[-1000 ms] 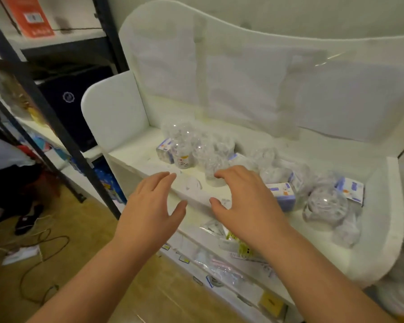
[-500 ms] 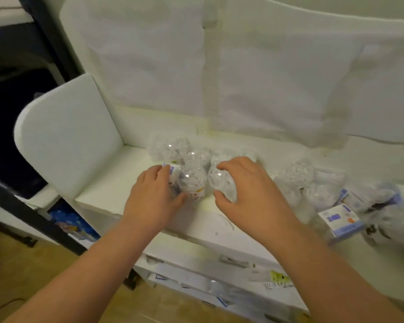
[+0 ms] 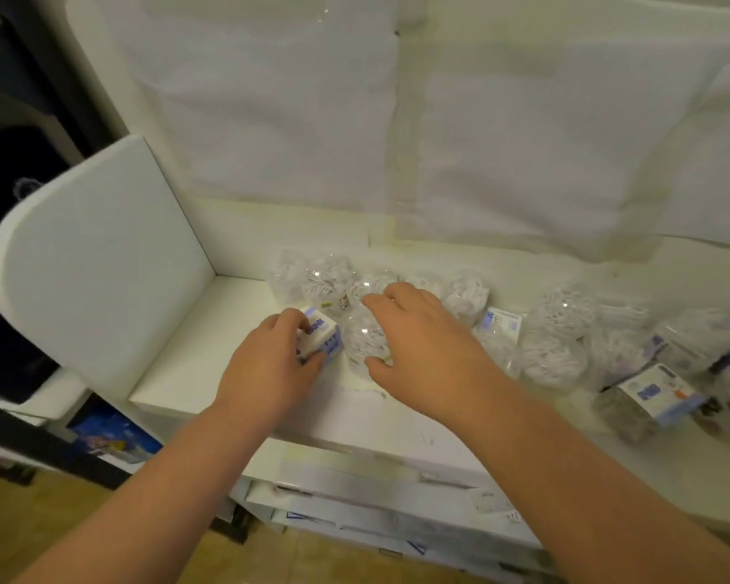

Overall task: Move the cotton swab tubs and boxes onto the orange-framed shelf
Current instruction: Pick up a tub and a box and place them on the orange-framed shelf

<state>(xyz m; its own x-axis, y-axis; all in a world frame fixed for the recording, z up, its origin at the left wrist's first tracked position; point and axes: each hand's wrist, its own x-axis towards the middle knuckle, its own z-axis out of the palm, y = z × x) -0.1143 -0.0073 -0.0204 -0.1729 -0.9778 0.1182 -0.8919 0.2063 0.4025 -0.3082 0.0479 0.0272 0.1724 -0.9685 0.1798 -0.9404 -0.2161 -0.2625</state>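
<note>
Nearest the camera, two bare forearms reach in over the front edge of the white shelf (image 3: 245,398). A second ago both hands hovered short of that edge with fingers spread and holding nothing; half a second ago they touched the front tubs. Now the left hand (image 3: 270,364) has its fingers and thumb curled round a small white box (image 3: 319,337) with blue print, close to the shelf's front left corner. The right hand (image 3: 422,335) lies just beside it, palm down over a clear tub (image 3: 361,341), thumb under the tub's near side and fingers arched over the top — touching it, though whether the grip has closed is hard to tell.

So the picking up has begun, judging by these holds: one box is in hand and one tub is about to be, but nothing has left the white shelf.

Further back along the shelf, more clear tubs (image 3: 325,280) stand in a cluster towards its rear wall, and others trail off along it to the right among a second box (image 3: 500,324) and a labelled tub (image 3: 654,394).

The tubs are see-through and packed close, so their number and outlines blur together — a count would be a guess. The right end of the row is cut off by the picture's edge. The orange-framed shelf does not show anywhere, so where the goods must go cannot be judged. The lower tiers under the white shelf are smeared and unreadable.
</note>
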